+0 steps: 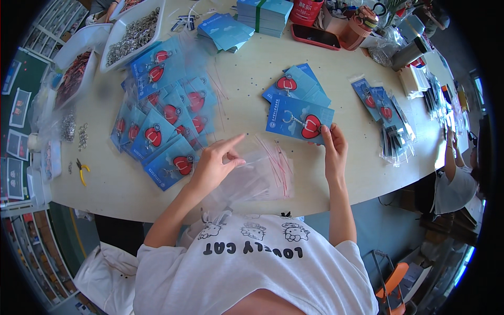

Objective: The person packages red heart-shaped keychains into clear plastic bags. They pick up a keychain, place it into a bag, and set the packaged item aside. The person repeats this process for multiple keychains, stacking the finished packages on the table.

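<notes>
My right hand [334, 152] grips the near edge of a blue card [298, 120] bearing a red heart-shaped keychain; the card lies on a short stack of like cards [299, 84]. My left hand [216, 161] rests on a pile of clear plastic sleeves with red strips [262, 173], pinching one sleeve with the forefinger stretched out. A spread of more blue keychain cards [163, 121] lies just left of that hand.
The pale table [247, 79] also carries bagged cards [386, 113] at right, white trays of metal rings [134, 34], yellow-handled pliers [81, 170], stacked blue cards [262, 13], a red phone [316, 37]. Another person [454, 178] sits at far right.
</notes>
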The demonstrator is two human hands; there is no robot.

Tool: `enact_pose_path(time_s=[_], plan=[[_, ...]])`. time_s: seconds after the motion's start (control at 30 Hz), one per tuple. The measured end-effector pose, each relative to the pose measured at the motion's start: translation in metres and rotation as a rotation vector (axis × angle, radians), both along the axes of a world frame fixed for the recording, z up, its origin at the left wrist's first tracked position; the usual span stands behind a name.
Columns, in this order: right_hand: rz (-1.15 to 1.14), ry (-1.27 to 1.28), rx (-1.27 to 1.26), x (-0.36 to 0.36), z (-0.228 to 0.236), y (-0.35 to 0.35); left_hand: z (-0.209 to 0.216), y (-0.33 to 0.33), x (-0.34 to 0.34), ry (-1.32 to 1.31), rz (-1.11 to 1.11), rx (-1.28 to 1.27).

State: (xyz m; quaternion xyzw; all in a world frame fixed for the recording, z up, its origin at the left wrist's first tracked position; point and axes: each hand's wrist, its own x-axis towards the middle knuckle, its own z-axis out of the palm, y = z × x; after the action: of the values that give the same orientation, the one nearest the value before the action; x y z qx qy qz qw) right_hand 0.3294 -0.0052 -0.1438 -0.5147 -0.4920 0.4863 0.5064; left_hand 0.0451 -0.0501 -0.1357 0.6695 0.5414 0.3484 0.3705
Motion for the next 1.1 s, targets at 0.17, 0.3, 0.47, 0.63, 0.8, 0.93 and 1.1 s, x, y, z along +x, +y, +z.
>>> enact_pose_path(time_s=[0.17,0.3,0.47,0.63,0.8,0.93,1.1], plan=[[-0.099,0.063,-0.080,-0.004,0.000,-0.003,-0.006,0.000,-0.009,0.055,0.028,-0.031],[-0.033,0.015,0.027,0.003,-0.002,-0.002,-0.009,0.001,-0.019,-0.097,-0.003,-0.020],[0.118,-0.006,0.120,0.002,0.009,0.006,-0.007,0.013,-0.030,-0.423,-0.048,-0.354],[0.260,0.019,0.063,-0.005,0.022,0.012,0.006,0.021,-0.026,-0.506,-0.049,-0.475],[0.325,-0.037,0.078,0.006,0.028,0.016,0.008,0.023,-0.023,-0.546,-0.037,-0.510],[0.254,-0.032,0.103,0.015,0.032,0.019,0.006,0.024,-0.021,-0.591,-0.042,-0.517],[0.364,-0.108,0.027,0.017,0.038,0.019,0.011,0.028,-0.019,-0.600,-0.056,-0.533]])
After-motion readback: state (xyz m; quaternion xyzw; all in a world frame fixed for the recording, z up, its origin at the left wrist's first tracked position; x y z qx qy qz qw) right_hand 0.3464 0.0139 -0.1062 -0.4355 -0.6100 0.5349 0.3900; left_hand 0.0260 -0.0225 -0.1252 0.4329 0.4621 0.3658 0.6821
